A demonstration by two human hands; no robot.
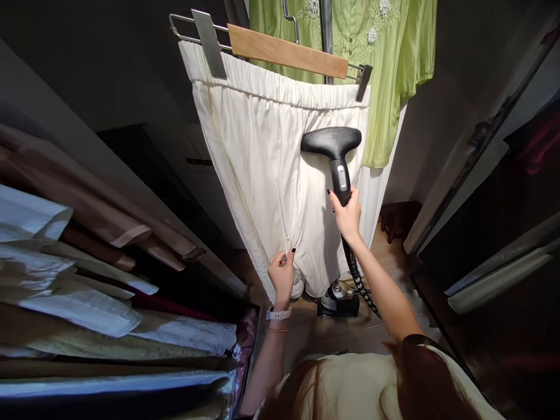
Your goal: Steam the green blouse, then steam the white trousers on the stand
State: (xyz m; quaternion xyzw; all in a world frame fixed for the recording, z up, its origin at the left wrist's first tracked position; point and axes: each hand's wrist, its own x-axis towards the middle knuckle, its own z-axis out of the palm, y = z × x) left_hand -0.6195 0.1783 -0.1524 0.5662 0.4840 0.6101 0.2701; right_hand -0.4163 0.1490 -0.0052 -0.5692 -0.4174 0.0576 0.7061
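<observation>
I have the right hand (347, 217) clenched around the black garment steamer (332, 143), its head at the white trousers (249, 163) clipped to a wooden hanger (286, 51), while the left hand (282, 276) pinches the cloth taut, which calls for a slow pass down the leg.

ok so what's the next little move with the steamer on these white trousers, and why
I'd probably slide the garment steamer head slowly down the white trousers towards your left hand. That hand is pinching the cloth low on the trousers, and the fabric around it looks rumpled. The trousers are clipped only at the waist, so keep that hold to steady the cloth.
</observation>
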